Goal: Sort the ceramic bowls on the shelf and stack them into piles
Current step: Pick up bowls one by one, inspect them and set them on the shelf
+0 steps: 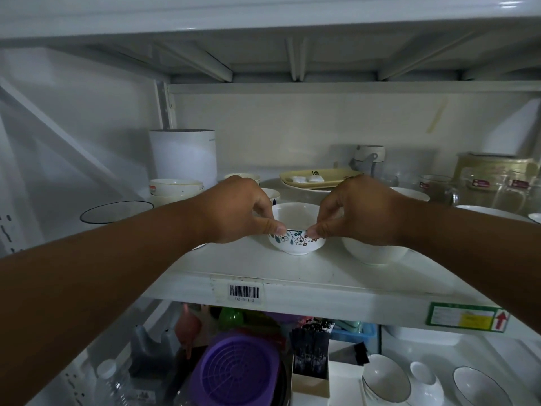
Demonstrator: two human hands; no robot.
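A small white bowl with a floral band stands near the front of the white shelf. My left hand pinches its left rim and my right hand pinches its right rim. Under my right wrist sits a plain white bowl. A stack of white bowls stands at the back left, beside a shallow black-rimmed bowl. More small bowls lie behind my left hand, partly hidden. A white bowl shows behind my right hand.
A white cylinder stands at the back left. A yellow tray on a plate, a grey-white jug and glass cups fill the back right. The lower shelf holds a purple strainer, a bottle and white bowls.
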